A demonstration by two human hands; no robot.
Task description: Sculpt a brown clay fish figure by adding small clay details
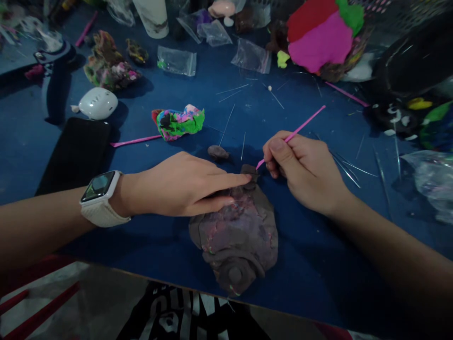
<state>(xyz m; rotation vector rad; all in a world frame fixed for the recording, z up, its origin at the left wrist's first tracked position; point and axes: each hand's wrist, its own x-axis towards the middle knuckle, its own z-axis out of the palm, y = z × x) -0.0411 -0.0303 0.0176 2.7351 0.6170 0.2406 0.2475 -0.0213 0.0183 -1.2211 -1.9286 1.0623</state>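
My right hand (300, 165) is closed around a thin pink modelling tool (306, 123). The tool's flat lower tip meets a small dark clay knob at the far end of a grey-brown clay piece (244, 231). Across that piece's far left side lies my left hand (191, 186), fingers stretched out, the index fingertip touching the clay beside the knob. A round clay disc (235, 274) sits at the piece's near end. Just beyond my left hand is a small dark clay lump (218, 152) with a thin wire by it.
A multicoloured clay lump (180, 122) and a black phone (76, 153) lie on the left, near a white earbud case (98, 103). Thin wires (345, 170) are scattered on the right. Small plastic bags (177, 61) and a large pink-and-red clay piece (322, 40) are at the back.
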